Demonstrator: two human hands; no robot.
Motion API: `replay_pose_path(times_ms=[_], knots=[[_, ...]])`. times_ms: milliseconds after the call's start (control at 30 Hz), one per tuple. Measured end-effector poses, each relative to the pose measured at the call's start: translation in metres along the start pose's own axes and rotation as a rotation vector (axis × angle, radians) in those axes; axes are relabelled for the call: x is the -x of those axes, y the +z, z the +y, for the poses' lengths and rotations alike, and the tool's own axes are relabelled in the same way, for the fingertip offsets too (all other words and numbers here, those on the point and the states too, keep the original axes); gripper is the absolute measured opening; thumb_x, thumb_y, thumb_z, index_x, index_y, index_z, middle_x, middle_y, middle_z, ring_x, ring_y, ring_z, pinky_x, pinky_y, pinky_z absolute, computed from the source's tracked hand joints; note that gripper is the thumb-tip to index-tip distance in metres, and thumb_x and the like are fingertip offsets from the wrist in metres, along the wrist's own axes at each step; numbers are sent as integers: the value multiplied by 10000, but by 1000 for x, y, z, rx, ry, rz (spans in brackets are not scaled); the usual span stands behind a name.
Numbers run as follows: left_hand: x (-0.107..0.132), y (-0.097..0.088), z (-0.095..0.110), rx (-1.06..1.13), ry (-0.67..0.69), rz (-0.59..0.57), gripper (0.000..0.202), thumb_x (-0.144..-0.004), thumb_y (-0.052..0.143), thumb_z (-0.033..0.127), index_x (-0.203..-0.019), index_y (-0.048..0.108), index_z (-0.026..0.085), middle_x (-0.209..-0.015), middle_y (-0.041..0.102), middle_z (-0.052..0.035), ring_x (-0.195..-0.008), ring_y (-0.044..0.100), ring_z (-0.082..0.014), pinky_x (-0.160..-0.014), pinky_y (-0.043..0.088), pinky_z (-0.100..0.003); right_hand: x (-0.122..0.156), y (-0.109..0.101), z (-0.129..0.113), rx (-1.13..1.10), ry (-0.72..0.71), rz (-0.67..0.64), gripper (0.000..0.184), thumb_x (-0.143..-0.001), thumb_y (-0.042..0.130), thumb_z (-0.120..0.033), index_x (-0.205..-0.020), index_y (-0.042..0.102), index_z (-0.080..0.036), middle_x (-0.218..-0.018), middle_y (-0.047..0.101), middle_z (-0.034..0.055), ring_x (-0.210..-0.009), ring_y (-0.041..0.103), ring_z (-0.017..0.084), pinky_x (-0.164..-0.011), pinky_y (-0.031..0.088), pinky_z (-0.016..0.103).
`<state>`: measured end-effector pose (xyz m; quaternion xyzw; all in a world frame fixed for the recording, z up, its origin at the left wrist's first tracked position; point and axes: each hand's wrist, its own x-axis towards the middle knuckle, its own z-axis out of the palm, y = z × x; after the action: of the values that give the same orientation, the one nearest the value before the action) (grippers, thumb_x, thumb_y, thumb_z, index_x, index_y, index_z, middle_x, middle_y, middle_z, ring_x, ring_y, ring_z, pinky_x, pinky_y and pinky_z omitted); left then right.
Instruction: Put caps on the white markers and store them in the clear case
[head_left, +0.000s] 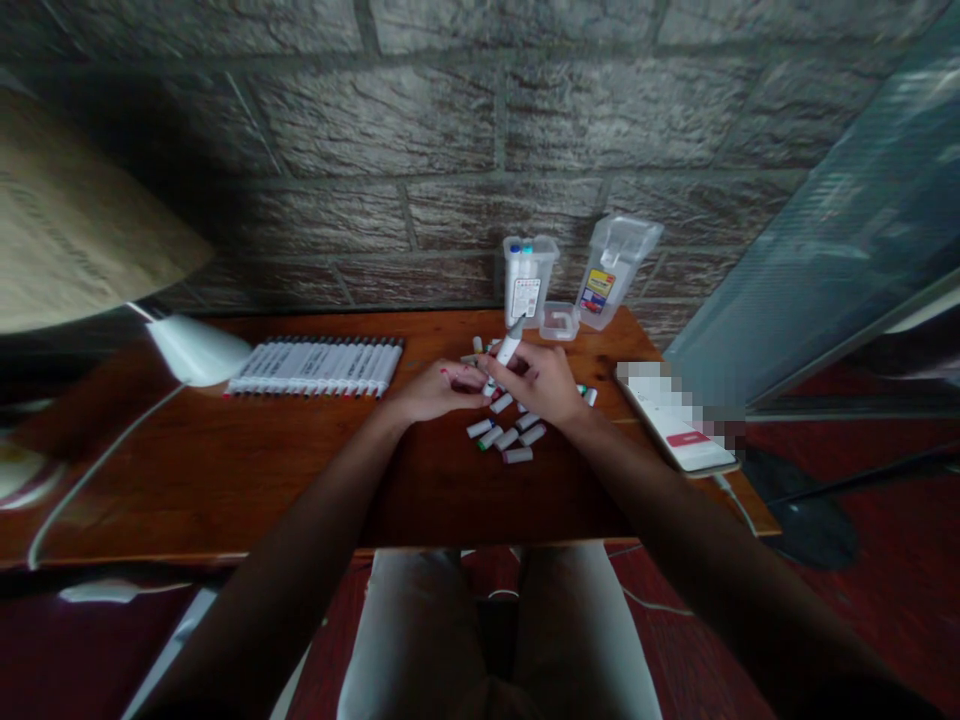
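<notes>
A white marker (510, 346) with a grey tip end pointing up and away is tilted between my hands above the table. My right hand (553, 382) has its fingers closed round the marker's body. Thumb and fingers of my left hand (444, 388) pinch at its lower end; red marks show on that hand. Loose marker caps (517, 455), white with coloured ends, are scattered below and around both hands, some partly hidden by them. To the left, a row of white markers (315, 368) lies side by side.
At the back stand a clear case (551, 262) holding several markers, a small clear lid (559, 320) and another clear case (611, 275). A phone (675, 415) lies at the table's right edge. A lamp (196, 350) with its cord occupies the left; a brick wall (450, 130) rises behind.
</notes>
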<state>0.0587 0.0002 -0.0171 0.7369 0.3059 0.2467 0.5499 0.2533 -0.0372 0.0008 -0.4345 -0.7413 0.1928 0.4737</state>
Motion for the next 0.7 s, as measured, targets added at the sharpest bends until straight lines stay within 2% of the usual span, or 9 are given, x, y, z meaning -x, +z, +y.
replay_pose_path(times_ms=[133, 300, 700], knots=[[1, 0, 0, 37, -28, 4, 249, -684, 823, 246, -912, 765, 166, -912, 778, -55, -801, 698, -164, -813, 532, -315, -3, -6, 1, 43, 5, 120, 370, -891, 630, -533, -751, 667, -193, -569, 545, -21, -507, 435, 105, -522, 327, 269], [1, 0, 0, 59, -26, 13, 263, -675, 835, 237, -920, 767, 169, -930, 782, -55, -823, 705, -163, -831, 537, -313, -6, -12, 2, -1, 47, 254, 369, -877, 648, -518, -687, 621, -203, -531, 488, -39, -490, 395, 102, -507, 304, 269], [1, -2, -5, 73, -20, 15, 263, -654, 832, 198, -903, 759, 161, -892, 768, -44, -794, 683, -144, -828, 521, -307, -6, -6, 6, -65, 79, 237, 415, -887, 634, -483, -604, 543, -194, -520, 442, -47, -485, 374, 90, -485, 275, 255]])
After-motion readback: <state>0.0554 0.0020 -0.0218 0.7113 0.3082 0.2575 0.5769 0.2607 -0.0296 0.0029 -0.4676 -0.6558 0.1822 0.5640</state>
